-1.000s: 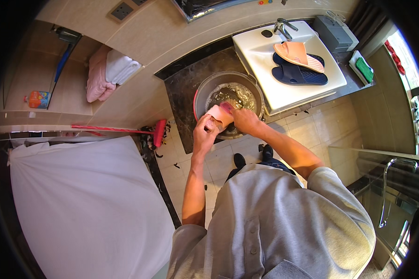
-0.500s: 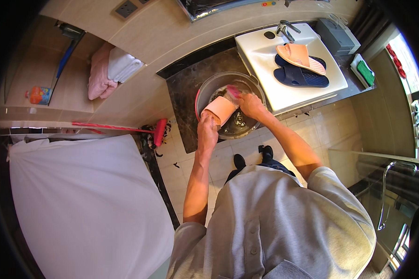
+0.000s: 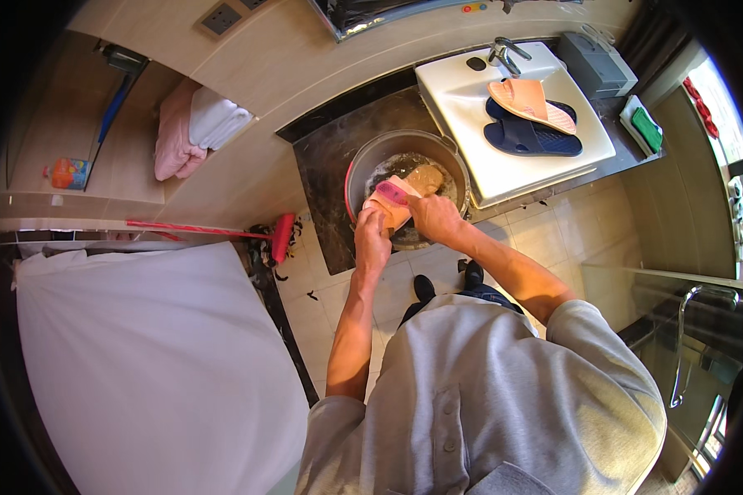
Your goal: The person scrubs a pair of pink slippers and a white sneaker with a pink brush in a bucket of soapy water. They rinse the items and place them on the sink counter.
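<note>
My left hand (image 3: 372,239) grips an orange slipper (image 3: 399,216) by its near end, over a grey bucket (image 3: 357,169) on the dark counter. A pink scrub brush (image 3: 390,192) lies against the slipper's strap, with my right hand (image 3: 434,218) closed around it. The slipper's far end reaches over the sudsy water in the bucket. Part of the brush is hidden behind my fingers. Another orange slipper (image 3: 530,102) rests on top of a pair of dark blue slippers (image 3: 530,139) in the white sink to the right.
A chrome faucet (image 3: 506,54) rises at the sink's back. Right of the sink are a grey box (image 3: 596,68) and a green sponge (image 3: 646,129). A red broom (image 3: 282,238) lies left of the dark counter (image 3: 330,140). White sheeting (image 3: 157,355) fills the lower left.
The brush has moved left and nearer, from beyond the slipper onto its strap. The slipper has turned, its far end now showing over the water.
</note>
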`<control>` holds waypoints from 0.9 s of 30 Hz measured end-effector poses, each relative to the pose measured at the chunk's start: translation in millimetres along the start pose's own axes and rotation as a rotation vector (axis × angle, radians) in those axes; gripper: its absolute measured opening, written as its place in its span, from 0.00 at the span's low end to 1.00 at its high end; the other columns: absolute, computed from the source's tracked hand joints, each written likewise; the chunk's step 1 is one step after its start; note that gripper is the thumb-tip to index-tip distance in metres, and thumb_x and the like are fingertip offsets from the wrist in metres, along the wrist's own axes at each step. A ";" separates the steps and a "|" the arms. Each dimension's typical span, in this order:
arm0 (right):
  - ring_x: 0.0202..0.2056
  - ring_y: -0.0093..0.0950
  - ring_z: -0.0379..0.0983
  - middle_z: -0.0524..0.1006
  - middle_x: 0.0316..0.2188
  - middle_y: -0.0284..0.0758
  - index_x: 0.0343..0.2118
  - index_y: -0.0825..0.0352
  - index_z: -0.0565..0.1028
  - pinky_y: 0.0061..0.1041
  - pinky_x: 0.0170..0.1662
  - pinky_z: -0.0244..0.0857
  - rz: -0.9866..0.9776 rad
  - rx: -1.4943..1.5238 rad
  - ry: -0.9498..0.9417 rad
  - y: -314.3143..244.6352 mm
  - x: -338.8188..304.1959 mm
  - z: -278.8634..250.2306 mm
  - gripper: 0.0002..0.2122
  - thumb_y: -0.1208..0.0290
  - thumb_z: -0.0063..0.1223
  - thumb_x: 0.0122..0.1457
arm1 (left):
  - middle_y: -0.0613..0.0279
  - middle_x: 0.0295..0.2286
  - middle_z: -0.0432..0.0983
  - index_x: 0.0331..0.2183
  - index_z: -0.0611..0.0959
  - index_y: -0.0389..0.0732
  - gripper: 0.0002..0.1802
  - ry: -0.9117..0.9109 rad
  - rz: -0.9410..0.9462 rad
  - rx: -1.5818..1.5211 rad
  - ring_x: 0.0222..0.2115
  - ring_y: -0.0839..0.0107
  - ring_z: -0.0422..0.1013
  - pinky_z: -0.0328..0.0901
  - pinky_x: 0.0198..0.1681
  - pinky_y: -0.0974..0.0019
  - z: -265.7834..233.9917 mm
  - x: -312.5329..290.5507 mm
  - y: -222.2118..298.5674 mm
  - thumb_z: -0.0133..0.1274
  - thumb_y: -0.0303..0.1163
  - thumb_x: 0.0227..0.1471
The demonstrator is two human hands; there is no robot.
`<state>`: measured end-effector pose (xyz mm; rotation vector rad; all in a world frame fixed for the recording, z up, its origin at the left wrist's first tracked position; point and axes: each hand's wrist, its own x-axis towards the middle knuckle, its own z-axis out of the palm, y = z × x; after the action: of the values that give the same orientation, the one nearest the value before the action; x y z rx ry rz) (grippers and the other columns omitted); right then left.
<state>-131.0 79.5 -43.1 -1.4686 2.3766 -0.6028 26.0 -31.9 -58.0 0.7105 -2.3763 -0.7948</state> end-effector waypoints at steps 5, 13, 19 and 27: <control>0.29 0.51 0.79 0.79 0.23 0.52 0.36 0.67 0.78 0.47 0.32 0.74 0.079 0.033 0.084 50.1 20.2 4.7 0.10 0.69 0.46 0.61 | 0.45 0.41 0.76 0.38 0.82 0.31 0.12 -0.003 0.070 0.059 0.43 0.44 0.73 0.69 0.48 0.54 -2.7 -1.8 11.5 0.53 0.14 0.49; 0.29 0.48 0.80 0.80 0.26 0.49 0.41 0.65 0.77 0.43 0.32 0.75 -0.081 0.057 0.069 -32.9 -7.1 -48.3 0.11 0.69 0.51 0.58 | 0.46 0.46 0.73 0.42 0.79 0.27 0.15 -0.092 0.112 0.215 0.47 0.45 0.70 0.69 0.49 0.54 -13.9 -8.2 29.6 0.52 0.14 0.48; 0.27 0.46 0.81 0.81 0.24 0.48 0.39 0.66 0.80 0.43 0.31 0.76 0.033 -0.055 0.006 5.4 18.4 -23.5 0.11 0.69 0.47 0.58 | 0.46 0.49 0.71 0.41 0.78 0.25 0.16 -0.100 0.217 0.313 0.48 0.45 0.69 0.70 0.50 0.54 -16.9 -14.7 30.4 0.49 0.12 0.46; 0.29 0.47 0.81 0.80 0.25 0.52 0.35 0.69 0.77 0.44 0.31 0.76 0.077 -0.016 0.093 25.5 9.9 -37.1 0.09 0.71 0.48 0.58 | 0.47 0.47 0.75 0.41 0.80 0.27 0.14 -0.010 0.178 0.263 0.48 0.47 0.71 0.69 0.50 0.56 -13.2 -15.9 26.4 0.53 0.15 0.49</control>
<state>-171.8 88.1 -23.4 -1.3762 2.5016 -0.6470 37.6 -8.8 -36.6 0.5857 -2.5377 -0.4171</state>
